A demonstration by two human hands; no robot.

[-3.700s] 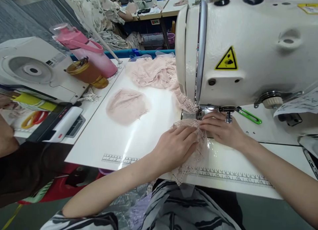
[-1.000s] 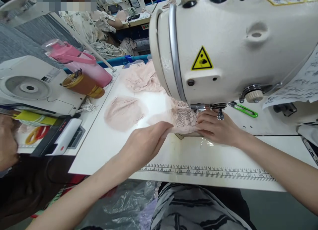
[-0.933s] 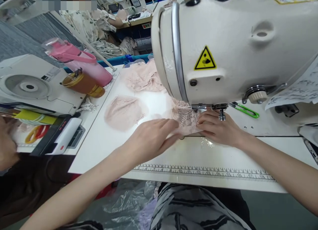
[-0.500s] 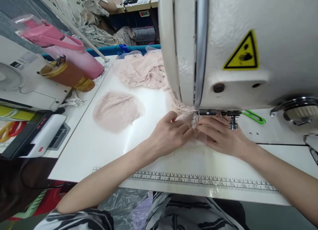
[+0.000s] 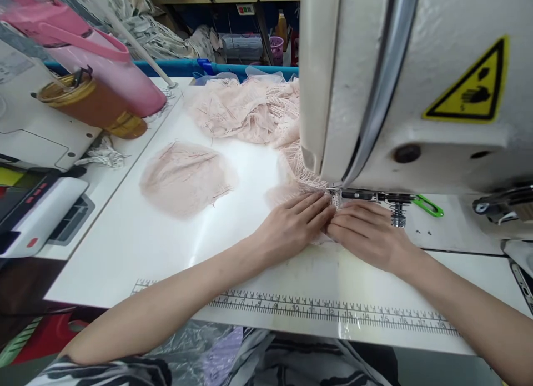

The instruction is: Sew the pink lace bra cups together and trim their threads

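Pale pink lace fabric runs under the presser foot of a white sewing machine. My left hand lies on the fabric just left of the foot, fingers stretched out flat and close together. From the right, my right hand rests over the same fabric edge beneath the needle area, its fingers extended towards the left hand. The fingertips of both hands nearly meet in front of the foot. Both thumbs, and most of the fabric beneath the hands, are hidden.
A separate pink fabric piece lies on the left of the white table. A pink bottle and a brown cup stand beyond it. A green thread snipper lies right of the foot. A printed ruler lines the front edge.
My left hand has gone from curled, bunched fingers to lying flat on the lace. The right hand has stayed near the foot. The camera view has shifted, bringing the machine head closer.
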